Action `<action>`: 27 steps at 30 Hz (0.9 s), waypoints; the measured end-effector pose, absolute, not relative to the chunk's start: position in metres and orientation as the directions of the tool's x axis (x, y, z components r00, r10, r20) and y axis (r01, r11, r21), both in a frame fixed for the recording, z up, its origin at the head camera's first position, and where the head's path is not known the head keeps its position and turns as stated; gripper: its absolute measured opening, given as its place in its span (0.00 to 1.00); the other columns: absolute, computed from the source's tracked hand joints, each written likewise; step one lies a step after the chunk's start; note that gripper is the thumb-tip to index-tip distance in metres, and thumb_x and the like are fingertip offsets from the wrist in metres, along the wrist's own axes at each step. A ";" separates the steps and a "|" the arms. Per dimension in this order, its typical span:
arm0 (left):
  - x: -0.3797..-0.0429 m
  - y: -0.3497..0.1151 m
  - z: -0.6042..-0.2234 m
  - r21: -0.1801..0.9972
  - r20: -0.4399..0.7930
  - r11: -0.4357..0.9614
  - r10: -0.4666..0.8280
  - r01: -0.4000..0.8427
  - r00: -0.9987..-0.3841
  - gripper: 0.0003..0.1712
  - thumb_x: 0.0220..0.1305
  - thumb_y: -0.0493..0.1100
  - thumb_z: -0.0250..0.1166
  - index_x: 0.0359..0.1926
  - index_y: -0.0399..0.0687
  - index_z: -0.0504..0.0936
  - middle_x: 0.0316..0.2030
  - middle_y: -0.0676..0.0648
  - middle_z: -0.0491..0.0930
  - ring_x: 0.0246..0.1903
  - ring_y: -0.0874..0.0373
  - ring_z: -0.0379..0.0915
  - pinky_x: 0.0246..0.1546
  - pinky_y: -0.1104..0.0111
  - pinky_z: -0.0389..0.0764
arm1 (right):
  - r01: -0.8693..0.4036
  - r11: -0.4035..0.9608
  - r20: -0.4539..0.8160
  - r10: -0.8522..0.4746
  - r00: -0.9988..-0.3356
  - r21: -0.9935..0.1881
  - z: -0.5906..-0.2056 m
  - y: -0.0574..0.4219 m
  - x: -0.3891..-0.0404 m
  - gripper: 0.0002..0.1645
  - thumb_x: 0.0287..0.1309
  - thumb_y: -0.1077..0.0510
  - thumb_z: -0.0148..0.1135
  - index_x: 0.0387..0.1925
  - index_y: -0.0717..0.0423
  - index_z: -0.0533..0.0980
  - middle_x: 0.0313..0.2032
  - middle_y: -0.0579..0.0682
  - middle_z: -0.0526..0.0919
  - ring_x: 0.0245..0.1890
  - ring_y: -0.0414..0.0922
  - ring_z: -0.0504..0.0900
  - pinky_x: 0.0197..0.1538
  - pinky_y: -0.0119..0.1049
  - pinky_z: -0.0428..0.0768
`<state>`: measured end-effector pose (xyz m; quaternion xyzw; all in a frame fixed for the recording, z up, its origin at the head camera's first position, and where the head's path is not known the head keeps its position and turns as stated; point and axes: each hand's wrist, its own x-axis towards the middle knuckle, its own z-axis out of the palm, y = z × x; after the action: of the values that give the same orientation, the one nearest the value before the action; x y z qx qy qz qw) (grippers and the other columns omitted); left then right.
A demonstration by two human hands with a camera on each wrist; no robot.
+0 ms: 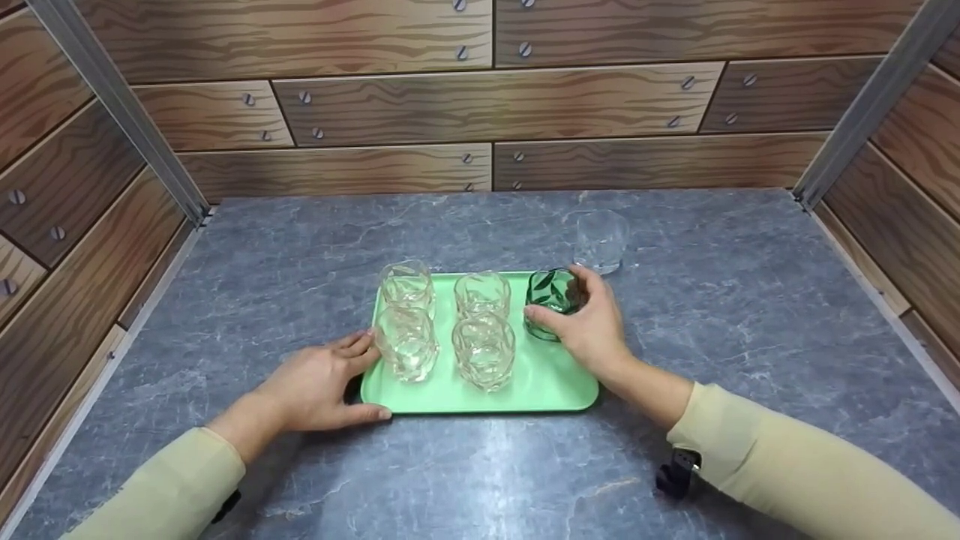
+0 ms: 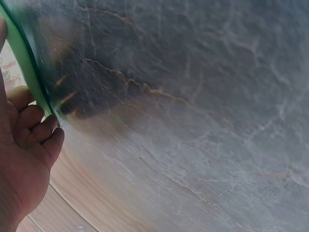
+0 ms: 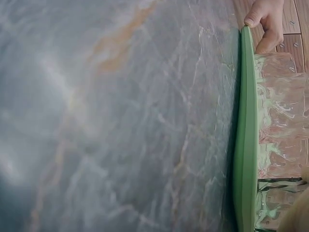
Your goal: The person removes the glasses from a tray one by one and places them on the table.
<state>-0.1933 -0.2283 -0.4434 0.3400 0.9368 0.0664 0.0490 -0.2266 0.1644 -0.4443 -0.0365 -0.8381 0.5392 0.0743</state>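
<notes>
Dark glass [image 1: 543, 291] is in my right hand [image 1: 596, 330], thumb on the near side, fingers round the far side. It's at the right end of the tray [image 1: 555, 386]; I can't tell if the base touches down. My left hand [image 1: 319, 382] has the tray by its near-left corner: thumb along the near edge, fingers at the left edge.

Between the hands I see four clear glasses [image 1: 484, 360] on the tray, two by two. One pair is just beside the left fingertips, the other sits midway between the hands. A fifth glass [image 1: 600, 244], also clear, stands off the tray, just beyond the right hand.

Both wrists come out of pale sleeves [image 1: 795, 457]; black strap [image 1: 677, 472] under the right one. Grey marbled table [image 1: 712, 300] under it all, plank-pattern walls [image 1: 450, 112] well beyond both hands.
</notes>
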 end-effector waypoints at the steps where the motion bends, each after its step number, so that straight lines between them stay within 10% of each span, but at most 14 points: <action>1: -0.194 -0.228 -0.443 0.157 -0.046 0.759 0.644 0.632 -0.763 0.60 0.65 0.82 0.57 0.76 0.38 0.71 0.76 0.32 0.64 0.74 0.36 0.65 0.66 0.42 0.75 | -0.018 0.416 0.083 0.139 -0.987 -0.909 -0.444 0.165 -0.227 0.62 0.49 0.47 0.88 0.78 0.61 0.63 0.66 0.62 0.74 0.65 0.56 0.73 0.72 0.50 0.70; 27: -0.192 -0.227 -0.442 0.162 -0.068 0.767 0.636 0.620 -0.769 0.60 0.66 0.82 0.57 0.77 0.38 0.70 0.77 0.32 0.62 0.74 0.35 0.64 0.65 0.41 0.75 | -0.167 0.314 0.190 0.044 -0.981 -0.935 -0.391 0.199 -0.224 0.54 0.53 0.58 0.85 0.76 0.62 0.65 0.61 0.61 0.77 0.60 0.50 0.77 0.59 0.32 0.77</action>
<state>-0.1925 -0.2272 -0.4418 0.3348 0.9382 0.0652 0.0595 -0.2245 0.1988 -0.3905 0.0383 -0.8055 0.5845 0.0901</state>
